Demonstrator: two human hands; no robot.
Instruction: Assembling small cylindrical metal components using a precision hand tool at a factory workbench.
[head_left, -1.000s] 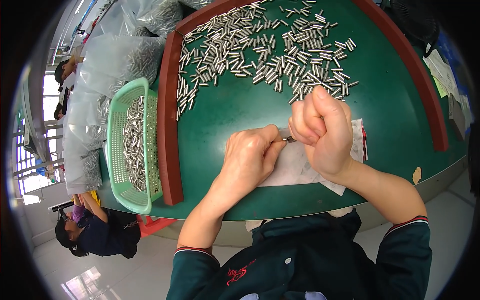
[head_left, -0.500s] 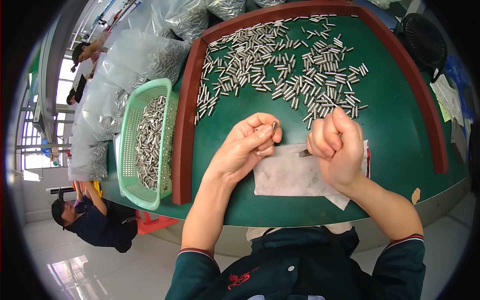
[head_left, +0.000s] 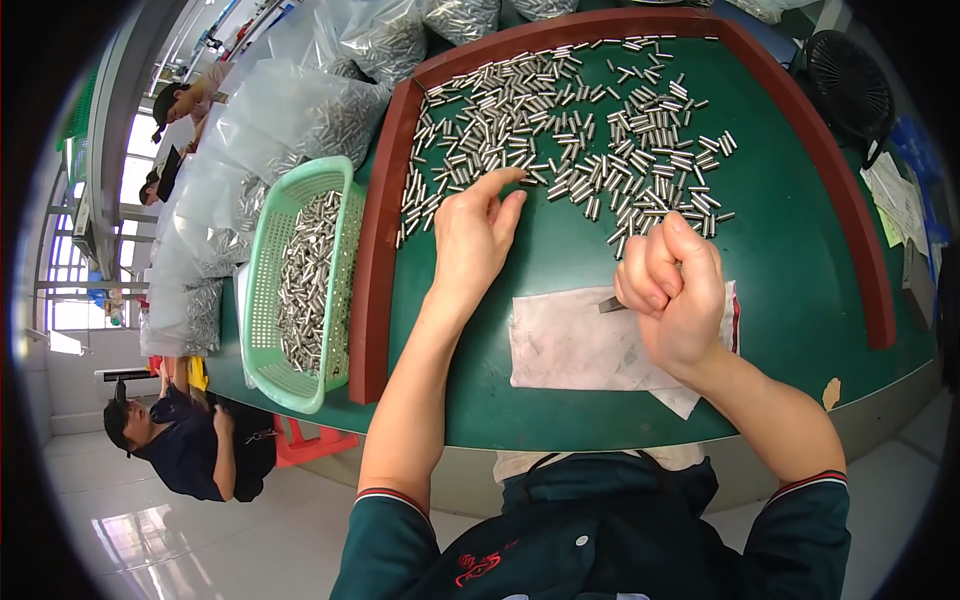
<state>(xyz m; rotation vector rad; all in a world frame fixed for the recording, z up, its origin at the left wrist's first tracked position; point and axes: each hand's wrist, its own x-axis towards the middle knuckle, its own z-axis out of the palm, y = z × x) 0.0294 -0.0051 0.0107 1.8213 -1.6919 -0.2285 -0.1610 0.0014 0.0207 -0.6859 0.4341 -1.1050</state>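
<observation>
While the right hand (head_left: 672, 292) stays fisted on a tool, the left hand (head_left: 478, 232) (fingers spread) has reached the metal pins (head_left: 560, 120).

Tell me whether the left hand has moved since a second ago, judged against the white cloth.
Yes. The left hand has left the white cloth and reached away from the body to the pile of small metal cylinders, fingertips touching them.
</observation>
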